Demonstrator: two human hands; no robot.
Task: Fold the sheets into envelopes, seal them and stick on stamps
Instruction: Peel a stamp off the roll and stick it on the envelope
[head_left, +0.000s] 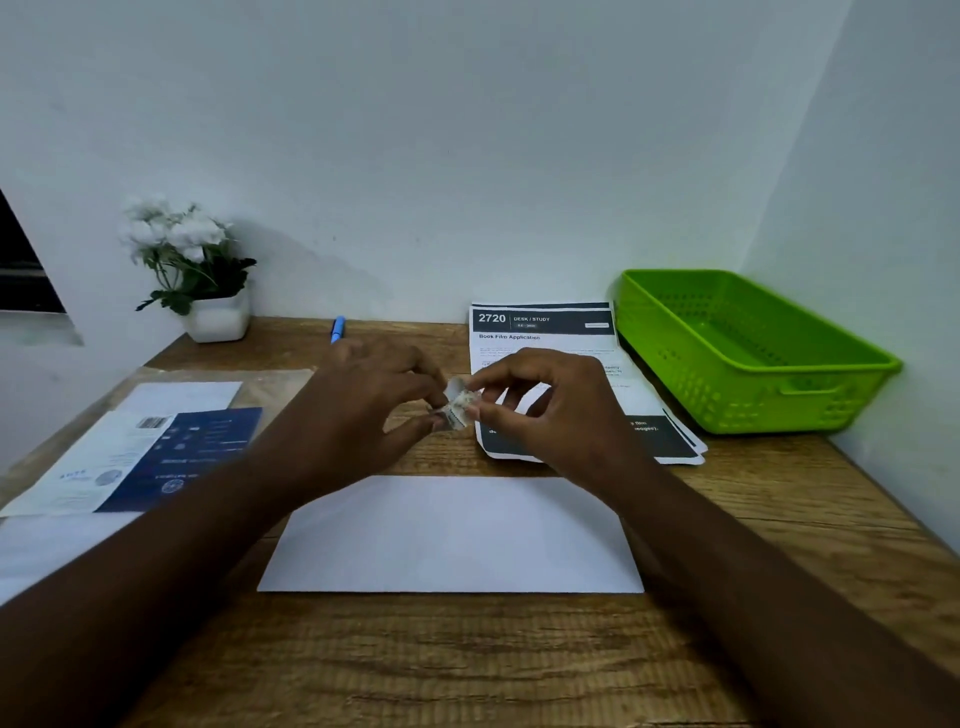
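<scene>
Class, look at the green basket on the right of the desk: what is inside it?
The green basket shows only its bare perforated floor and far walls; nothing lies on the visible part. Its near wall hides the strip of floor just behind it, so that strip cannot be checked.

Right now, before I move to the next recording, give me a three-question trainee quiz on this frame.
1. True or false: the white envelope lies flat on the desk below both hands.
2. What do the left hand and right hand pinch between them? A) pen B) stamp C) flower
3. Fill in: the green basket sits at the desk's far ____ corner.

Key: 1 true; 2 B, the stamp; 3 right.
</scene>
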